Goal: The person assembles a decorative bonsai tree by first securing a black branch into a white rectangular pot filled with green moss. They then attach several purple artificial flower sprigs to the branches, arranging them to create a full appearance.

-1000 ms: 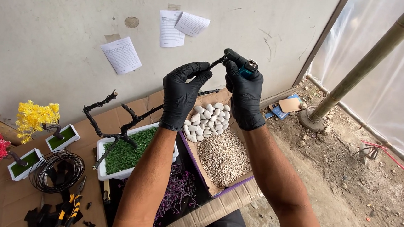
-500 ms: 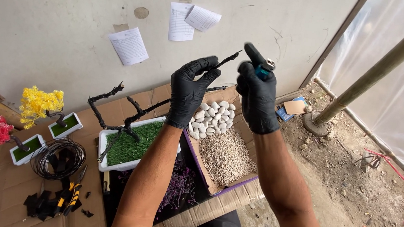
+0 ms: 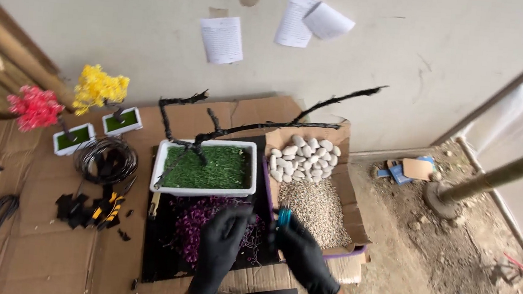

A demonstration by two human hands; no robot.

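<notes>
Both gloved hands are low at six o'clock, over the near edge of the black tray and its heap of purple trimmings (image 3: 196, 223). The right hand (image 3: 302, 259) is clenched around a blue-handled tool (image 3: 283, 217), whose tip pokes up at twelve o'clock from the fist, just beside the box of gravel (image 3: 315, 210). The left hand (image 3: 219, 249) curls loosely, fingers (image 3: 231, 216) bent over the purple trimmings; whether they pinch anything I cannot tell. At twelve o'clock from the hands sits the white planter (image 3: 205, 169) of green moss, with the black branch (image 3: 263, 125) sweeping toward two o'clock over the white pebbles (image 3: 304, 156). Bare cardboard (image 3: 48, 254) lies open at nine o'clock, dirt floor at three.
</notes>
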